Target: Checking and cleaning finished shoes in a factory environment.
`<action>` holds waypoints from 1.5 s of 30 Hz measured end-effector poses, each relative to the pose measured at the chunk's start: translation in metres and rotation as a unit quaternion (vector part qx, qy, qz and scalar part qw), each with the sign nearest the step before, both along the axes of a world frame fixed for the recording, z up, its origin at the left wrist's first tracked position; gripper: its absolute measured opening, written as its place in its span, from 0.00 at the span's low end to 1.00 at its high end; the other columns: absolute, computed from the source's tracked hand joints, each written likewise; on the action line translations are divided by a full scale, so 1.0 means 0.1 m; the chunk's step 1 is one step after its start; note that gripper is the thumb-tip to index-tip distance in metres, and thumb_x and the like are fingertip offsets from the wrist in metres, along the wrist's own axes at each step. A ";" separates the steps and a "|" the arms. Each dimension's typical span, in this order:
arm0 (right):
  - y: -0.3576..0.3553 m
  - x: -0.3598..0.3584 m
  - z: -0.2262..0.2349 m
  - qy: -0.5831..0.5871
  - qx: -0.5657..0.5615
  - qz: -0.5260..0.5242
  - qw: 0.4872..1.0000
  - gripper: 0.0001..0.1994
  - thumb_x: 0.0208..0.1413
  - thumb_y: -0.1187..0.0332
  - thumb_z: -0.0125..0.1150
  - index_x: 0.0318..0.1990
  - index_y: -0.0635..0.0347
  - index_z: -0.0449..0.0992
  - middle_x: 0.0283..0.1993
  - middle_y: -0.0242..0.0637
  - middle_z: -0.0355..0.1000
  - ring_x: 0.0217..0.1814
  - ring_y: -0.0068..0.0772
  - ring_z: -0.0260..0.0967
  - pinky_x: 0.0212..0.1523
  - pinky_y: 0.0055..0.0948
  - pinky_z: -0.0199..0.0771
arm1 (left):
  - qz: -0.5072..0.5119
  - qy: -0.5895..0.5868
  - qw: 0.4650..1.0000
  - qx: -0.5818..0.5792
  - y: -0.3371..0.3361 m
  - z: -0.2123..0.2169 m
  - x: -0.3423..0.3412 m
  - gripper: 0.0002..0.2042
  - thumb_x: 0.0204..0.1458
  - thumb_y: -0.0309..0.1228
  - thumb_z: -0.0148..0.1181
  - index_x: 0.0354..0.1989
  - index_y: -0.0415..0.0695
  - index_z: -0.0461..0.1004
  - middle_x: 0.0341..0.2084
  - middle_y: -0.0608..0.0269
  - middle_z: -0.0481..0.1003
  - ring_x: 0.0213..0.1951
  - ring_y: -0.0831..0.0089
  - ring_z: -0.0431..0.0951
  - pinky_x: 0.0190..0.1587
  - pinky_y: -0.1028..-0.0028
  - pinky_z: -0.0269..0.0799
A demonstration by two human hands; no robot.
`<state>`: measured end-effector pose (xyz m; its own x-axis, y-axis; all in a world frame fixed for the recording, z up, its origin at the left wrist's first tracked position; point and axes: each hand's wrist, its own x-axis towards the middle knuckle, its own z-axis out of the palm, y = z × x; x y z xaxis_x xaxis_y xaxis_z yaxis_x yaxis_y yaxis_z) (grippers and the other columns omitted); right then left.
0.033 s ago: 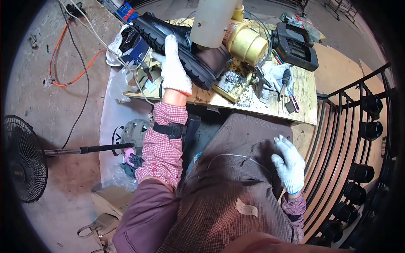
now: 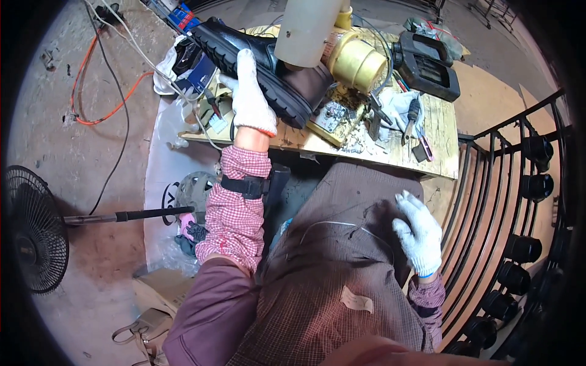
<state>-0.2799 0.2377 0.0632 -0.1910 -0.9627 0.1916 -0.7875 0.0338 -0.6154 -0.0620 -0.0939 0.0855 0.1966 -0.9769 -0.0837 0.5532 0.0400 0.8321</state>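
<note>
In a white knitted glove, my left hand (image 2: 251,91) grips a black leather shoe (image 2: 305,85) by its thick ridged sole. The shoe is tilted on its side above the workbench, its sole turned toward me. A pale cylinder (image 2: 310,30) hangs in front of the shoe and hides part of its upper. Beside it sits a yellow round machine part (image 2: 360,63). My right hand (image 2: 419,235), also gloved in white, rests by my right thigh, fingers apart and holding nothing.
On the wooden bench (image 2: 442,131) lie a screwdriver (image 2: 412,116), a small cutter (image 2: 423,148), a white cloth and scraps. A black plastic frame (image 2: 430,67) stands at its far right. A metal rack (image 2: 482,183) with black shoes is on my right, a fan (image 2: 36,229) on my left.
</note>
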 end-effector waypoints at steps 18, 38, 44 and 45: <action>-0.84 0.52 -0.01 0.264 0.052 0.332 0.904 0.08 0.52 0.64 0.59 0.38 0.52 0.79 0.37 0.40 0.79 0.38 0.44 0.76 0.40 0.41 0.76 | -0.095 -0.075 0.992 -0.043 0.89 -0.26 0.59 0.48 0.60 0.52 0.64 0.78 0.42 0.40 0.71 0.54 0.58 0.66 0.60 0.65 0.67 0.60 0.65; 0.33 -0.05 -0.24 -0.007 0.131 0.021 0.991 0.16 0.48 0.71 0.70 0.46 0.60 0.82 0.43 0.44 0.81 0.46 0.49 0.78 0.49 0.42 0.76 | -0.368 0.060 0.928 -0.023 0.84 -1.18 0.18 0.27 0.73 0.43 0.39 0.75 0.43 0.49 0.70 0.50 0.59 0.69 0.58 0.64 0.76 0.49 0.53; 0.43 -0.06 -0.29 -0.007 0.148 -0.005 0.989 0.16 0.47 0.71 0.71 0.46 0.60 0.82 0.43 0.43 0.81 0.45 0.48 0.78 0.47 0.41 0.76 | -0.427 0.303 0.851 -0.041 0.28 -1.50 0.16 0.27 0.73 0.43 0.39 0.75 0.43 0.50 0.71 0.54 0.58 0.71 0.59 0.62 0.77 0.51 0.49; 0.44 -0.06 -0.31 -0.006 0.133 0.006 0.991 0.16 0.47 0.71 0.70 0.47 0.59 0.82 0.44 0.43 0.81 0.46 0.48 0.78 0.47 0.41 0.76 | -0.435 0.349 0.829 -0.042 0.27 -1.49 0.19 0.27 0.73 0.43 0.39 0.75 0.43 0.50 0.71 0.54 0.58 0.71 0.60 0.62 0.77 0.52 0.48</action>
<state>-0.2861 0.2819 0.0318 -0.1809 -0.9810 -0.0708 -0.7808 0.1870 -0.5962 -0.0431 -0.0668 -0.0636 -0.6529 -0.7320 0.1945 0.7489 -0.5853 0.3108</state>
